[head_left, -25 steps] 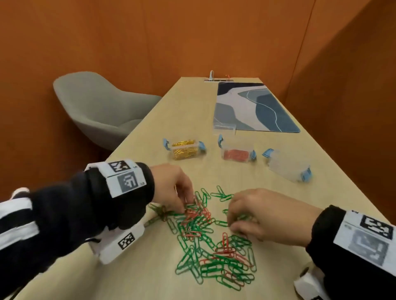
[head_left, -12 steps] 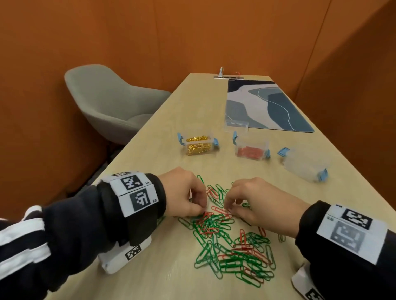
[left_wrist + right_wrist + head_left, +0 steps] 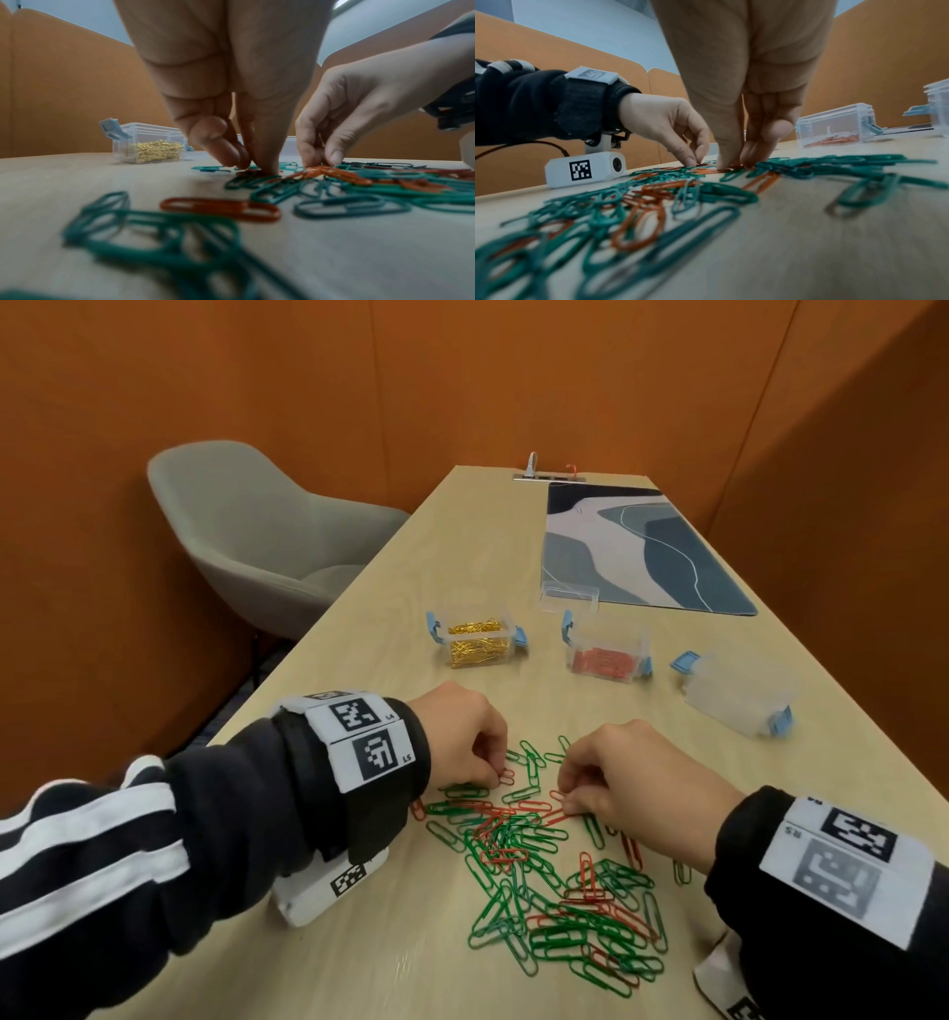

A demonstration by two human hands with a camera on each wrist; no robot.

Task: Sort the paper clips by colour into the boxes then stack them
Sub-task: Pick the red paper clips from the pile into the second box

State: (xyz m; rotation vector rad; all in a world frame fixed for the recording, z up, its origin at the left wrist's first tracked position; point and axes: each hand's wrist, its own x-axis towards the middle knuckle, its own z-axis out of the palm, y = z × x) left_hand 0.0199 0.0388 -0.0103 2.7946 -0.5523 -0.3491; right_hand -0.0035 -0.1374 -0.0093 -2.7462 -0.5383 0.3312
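Note:
A loose pile of green and red paper clips [image 3: 554,875] lies on the wooden table [image 3: 359,690]. My left hand [image 3: 500,775] is at the pile's far left edge, thumb and forefinger pinching a red clip [image 3: 506,778] that lies on the table; its fingertips [image 3: 267,168] come down together there. My right hand [image 3: 567,806] pinches another red clip [image 3: 557,797] at the pile's far side, its fingertips [image 3: 725,162] down on the clips. Behind stand a box of gold clips [image 3: 480,642], a box of red clips [image 3: 606,654] and a clear box with nothing in it [image 3: 739,701].
A small clear lid [image 3: 569,598] lies behind the red box, at the edge of a blue-grey mat [image 3: 642,546]. A grey chair [image 3: 257,541] stands left of the table. Orange walls close in on all sides.
Both hands have shifted within the pile's far edge and drawn closer together. Each now pinches a red clip. The boxes have not moved.

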